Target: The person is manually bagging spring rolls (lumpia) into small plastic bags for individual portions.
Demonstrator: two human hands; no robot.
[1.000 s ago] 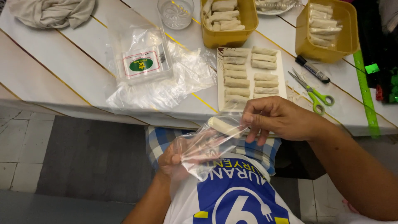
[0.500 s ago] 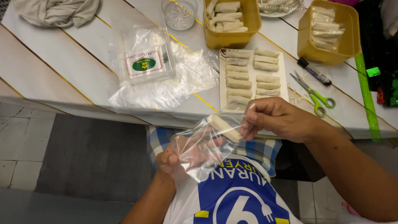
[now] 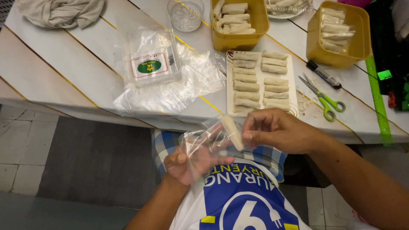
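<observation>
Grey cloth [image 3: 59,12] is seen bunched at upper left on the white table [image 3: 64,68]. Right of it, a stack of clear bags with a labelled pack [image 3: 150,64] is spread out, with a glass [image 3: 185,13] above it. Below centre, the left hand [image 3: 189,159] is closed on a clear plastic bag [image 3: 204,142], held open over the lap. 1 pale roll [image 3: 231,132] is pinched at the bag mouth by the right hand [image 3: 279,130]. Above, a white tray [image 3: 294,91] with 2 columns of rolls is set at the table edge. 2 yellow tubs [image 3: 240,40] [image 3: 338,55] of rolls are placed at the top. Green scissors [image 3: 326,100] and a marker [image 3: 324,74] are laid right of the tray.
</observation>
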